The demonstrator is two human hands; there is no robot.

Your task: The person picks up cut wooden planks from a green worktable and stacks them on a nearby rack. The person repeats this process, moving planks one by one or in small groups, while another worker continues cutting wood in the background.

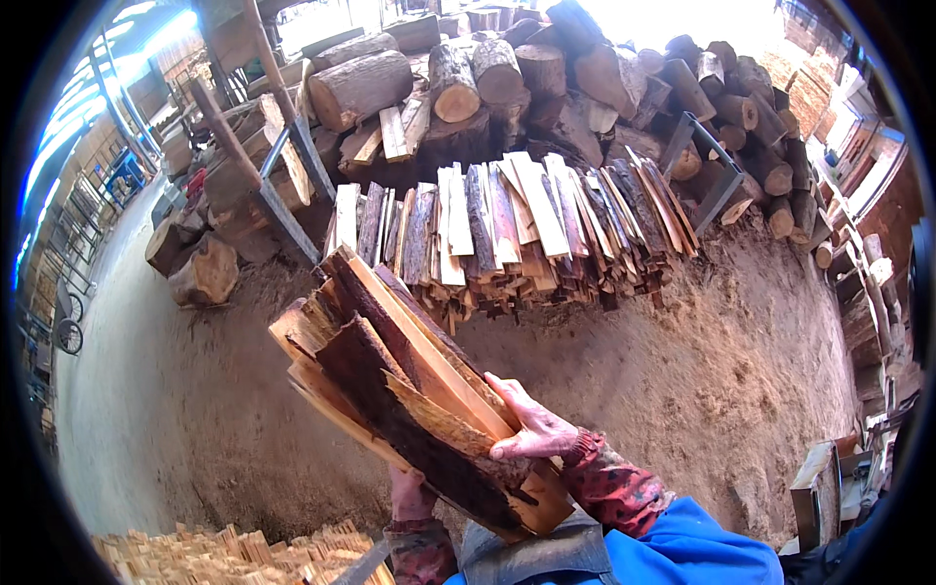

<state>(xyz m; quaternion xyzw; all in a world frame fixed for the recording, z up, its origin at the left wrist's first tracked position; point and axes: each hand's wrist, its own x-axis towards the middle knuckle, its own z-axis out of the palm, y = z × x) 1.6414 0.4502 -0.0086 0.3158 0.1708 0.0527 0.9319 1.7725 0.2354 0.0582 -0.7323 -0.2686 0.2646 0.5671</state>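
Observation:
A thick bundle of bark-edged wood slats [409, 380] slants across the middle in front of my body, its far end up and to the left. My right hand [534, 421] is closed on the bundle's right side, with thumb and fingers pressed on the wood. From below on the left, my left hand [413, 495] holds the bundle's near part. The slats cover most of its fingers. Beyond the bundle, a wide stack of similar slats [507, 229] lies between metal uprights, apart from my hands.
Large cut logs [361, 88] are heaped behind the stack. Angled metal posts [283, 214] stand left of it, and a bracket [717, 180] stands right. Cut wood pieces [234, 558] are packed at lower left. Sawdust covers the floor [682, 390]. A wheeled cart [68, 327] stands far left.

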